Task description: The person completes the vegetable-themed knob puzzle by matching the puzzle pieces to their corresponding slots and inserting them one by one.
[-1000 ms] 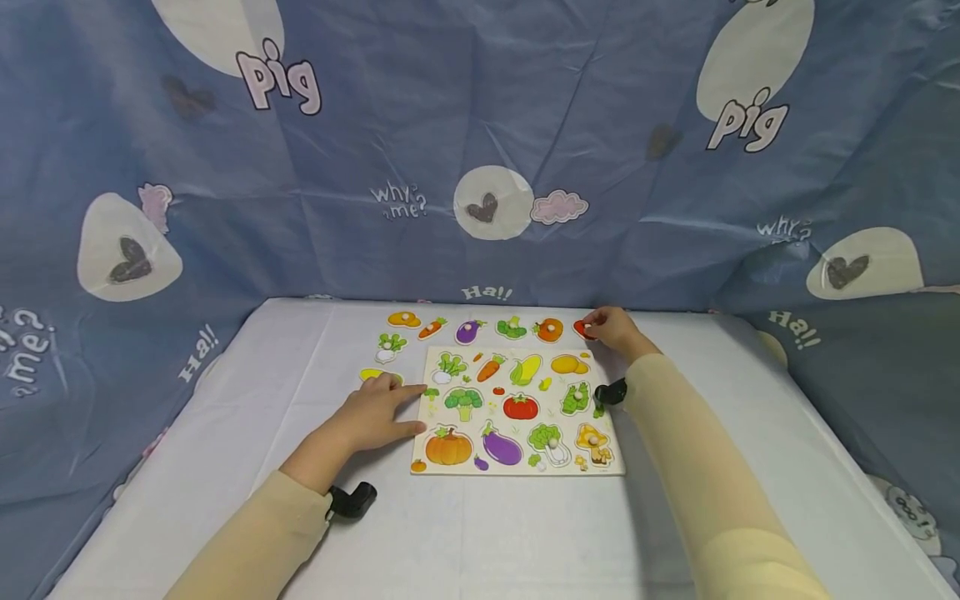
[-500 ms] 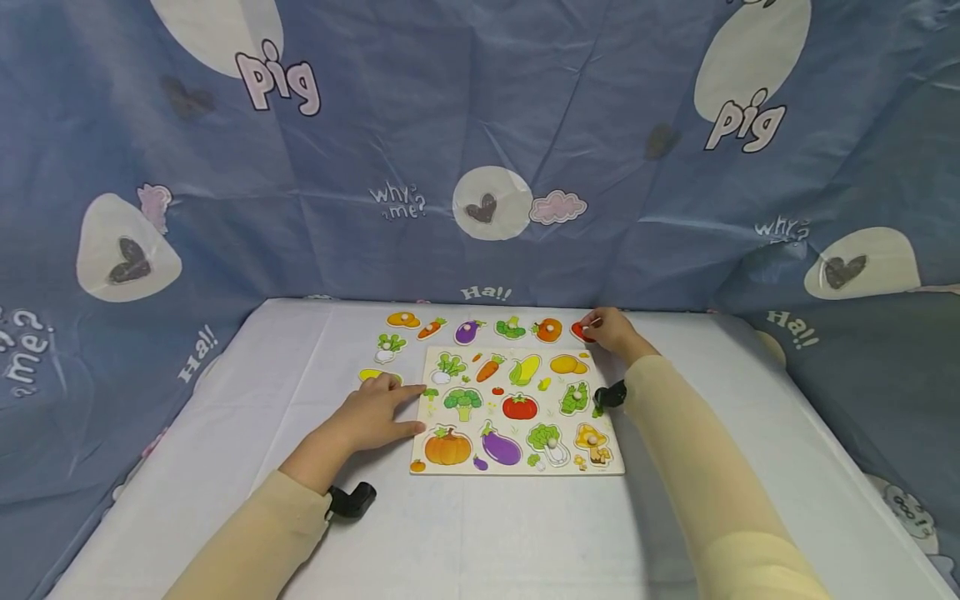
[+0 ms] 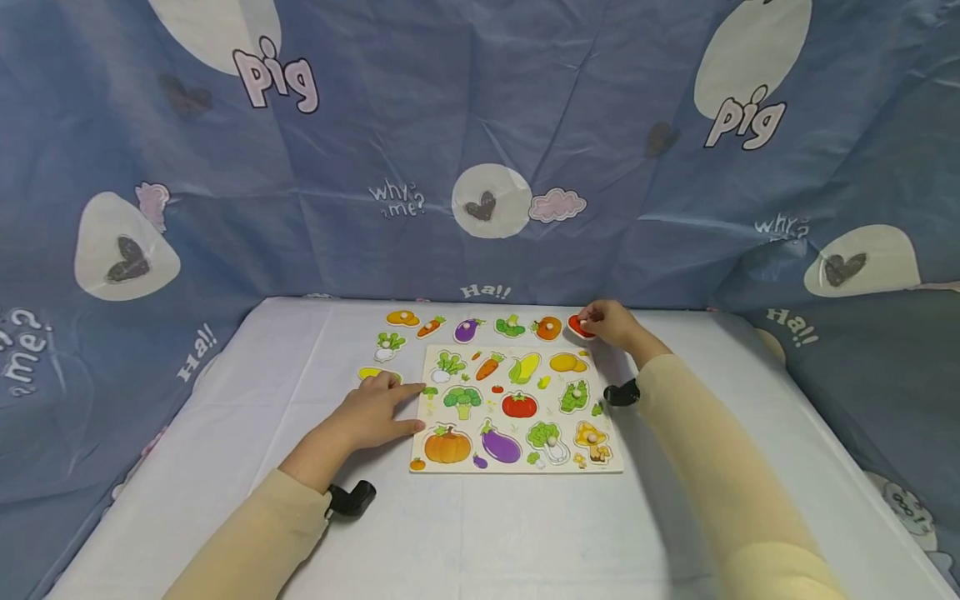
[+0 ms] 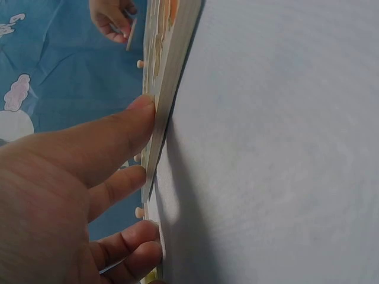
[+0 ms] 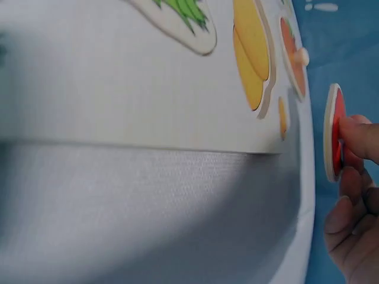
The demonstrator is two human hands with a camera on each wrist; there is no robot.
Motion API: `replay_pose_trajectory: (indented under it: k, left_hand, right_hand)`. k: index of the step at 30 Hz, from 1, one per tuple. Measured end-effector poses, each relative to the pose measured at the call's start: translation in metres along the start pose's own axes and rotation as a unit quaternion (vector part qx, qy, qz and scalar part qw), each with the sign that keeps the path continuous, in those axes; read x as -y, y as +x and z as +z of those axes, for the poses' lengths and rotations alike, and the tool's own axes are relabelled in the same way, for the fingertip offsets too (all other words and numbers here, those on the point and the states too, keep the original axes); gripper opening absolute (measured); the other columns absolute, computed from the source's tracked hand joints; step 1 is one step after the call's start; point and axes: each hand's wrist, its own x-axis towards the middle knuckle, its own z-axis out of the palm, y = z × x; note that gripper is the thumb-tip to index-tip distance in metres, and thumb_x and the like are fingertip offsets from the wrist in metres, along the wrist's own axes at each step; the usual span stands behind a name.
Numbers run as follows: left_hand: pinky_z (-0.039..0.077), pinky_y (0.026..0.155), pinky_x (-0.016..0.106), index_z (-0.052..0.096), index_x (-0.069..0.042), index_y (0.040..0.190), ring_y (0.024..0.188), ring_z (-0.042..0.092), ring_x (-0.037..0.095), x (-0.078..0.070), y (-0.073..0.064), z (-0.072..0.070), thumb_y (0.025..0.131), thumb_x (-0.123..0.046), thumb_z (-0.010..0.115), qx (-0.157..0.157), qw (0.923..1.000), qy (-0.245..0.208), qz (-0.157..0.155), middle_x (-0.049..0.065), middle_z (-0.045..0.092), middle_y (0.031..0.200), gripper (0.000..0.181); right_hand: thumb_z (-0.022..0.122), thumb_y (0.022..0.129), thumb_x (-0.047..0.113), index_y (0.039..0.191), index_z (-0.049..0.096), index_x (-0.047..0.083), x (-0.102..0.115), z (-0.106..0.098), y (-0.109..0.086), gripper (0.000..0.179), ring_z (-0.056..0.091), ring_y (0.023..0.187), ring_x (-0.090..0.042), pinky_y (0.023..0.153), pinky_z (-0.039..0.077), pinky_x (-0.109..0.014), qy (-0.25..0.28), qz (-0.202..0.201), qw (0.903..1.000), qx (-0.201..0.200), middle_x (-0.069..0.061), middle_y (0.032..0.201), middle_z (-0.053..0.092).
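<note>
A pale vegetable puzzle board lies flat on the white-covered table. At its left edge is my left hand, its thumb and index finger extended and touching the side of the board. Beyond the far right corner, my right hand pinches a red tomato puzzle piece between thumb and fingers. The right wrist view shows this tomato piece on edge and raised above the tabletop. Seated in the board are knobbed pieces: green asparagus, cabbage and mushroom.
Behind the board runs a row of loose pieces: potato, carrot, eggplant, broccoli and pumpkin. Left of it lie a radish and a yellow piece. A blue printed curtain hangs behind the table.
The tomato piece has shifted slightly left with my right hand, and the right forearm has swung a little outward. My left hand stays at the board's edge.
</note>
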Motion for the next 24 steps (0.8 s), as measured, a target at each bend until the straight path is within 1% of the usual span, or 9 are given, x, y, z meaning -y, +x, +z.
replay_pose_trajectory:
  k: [4, 7, 11, 16, 18, 24]
  left_hand:
    - [0.044, 0.085, 0.048, 0.056, -0.021, 0.144, 0.097, 0.048, 0.029, 0.0, 0.0, -0.001, 0.087, -0.052, 0.072, 0.0, 1.0, 0.002, 0.001, 0.015, 0.053, 0.118, 0.067]
    - [0.044, 0.085, 0.048, 0.056, -0.021, 0.144, 0.098, 0.048, 0.029, -0.001, -0.001, -0.001, 0.087, -0.052, 0.072, 0.0, 1.0, 0.002, 0.002, 0.015, 0.053, 0.118, 0.067]
    - [0.044, 0.085, 0.048, 0.056, -0.021, 0.144, 0.098, 0.048, 0.029, 0.0, -0.001, 0.0, 0.087, -0.052, 0.073, -0.001, 1.0, 0.001, 0.0, 0.015, 0.053, 0.118, 0.067]
    - [0.044, 0.084, 0.047, 0.056, -0.021, 0.144, 0.096, 0.047, 0.028, 0.0, 0.0, 0.0, 0.087, -0.051, 0.073, -0.001, 1.0, 0.001, -0.002, 0.014, 0.053, 0.116, 0.067]
    - [0.044, 0.083, 0.046, 0.056, -0.021, 0.144, 0.095, 0.046, 0.028, 0.0, -0.001, 0.0, 0.087, -0.052, 0.073, -0.001, 1.0, 0.002, -0.002, 0.014, 0.053, 0.115, 0.067]
    - [0.044, 0.083, 0.046, 0.056, -0.021, 0.144, 0.095, 0.046, 0.028, -0.001, -0.002, -0.001, 0.087, -0.052, 0.072, -0.003, 1.0, -0.003, -0.004, 0.013, 0.052, 0.115, 0.067]
  right_hand:
    - [0.061, 0.1, 0.01, 0.113, 0.066, -0.001, 0.007, 0.0, -0.007, 0.017, 0.054, 0.09, -0.024, 0.077, 0.047, -0.033, -0.005, -0.016, 0.9997, 0.02, -0.014, 0.104, 0.061]
    - [0.062, 0.1, 0.009, 0.112, 0.066, -0.001, 0.011, 0.002, -0.011, 0.017, 0.055, 0.088, -0.023, 0.076, 0.048, -0.031, -0.011, -0.033, 0.9987, 0.037, -0.013, 0.103, 0.062]
    - [0.062, 0.1, 0.009, 0.112, 0.066, 0.0, 0.017, 0.003, -0.016, 0.016, 0.054, 0.086, -0.022, 0.074, 0.048, -0.03, -0.011, -0.045, 0.9972, 0.058, -0.012, 0.103, 0.063]
    - [0.063, 0.099, 0.008, 0.11, 0.066, 0.002, 0.029, 0.007, -0.027, 0.013, 0.053, 0.081, -0.021, 0.071, 0.049, -0.032, -0.006, -0.068, 0.9942, 0.083, -0.01, 0.098, 0.062]
    - [0.064, 0.098, 0.006, 0.108, 0.066, 0.001, 0.034, 0.008, -0.031, 0.011, 0.053, 0.08, -0.021, 0.071, 0.048, -0.034, 0.002, -0.081, 0.9922, 0.094, -0.01, 0.096, 0.062]
    - [0.064, 0.097, 0.005, 0.104, 0.068, 0.004, 0.041, 0.013, -0.038, 0.008, 0.054, 0.083, -0.02, 0.072, 0.047, -0.031, -0.02, -0.12, 0.9869, 0.106, -0.007, 0.094, 0.063]
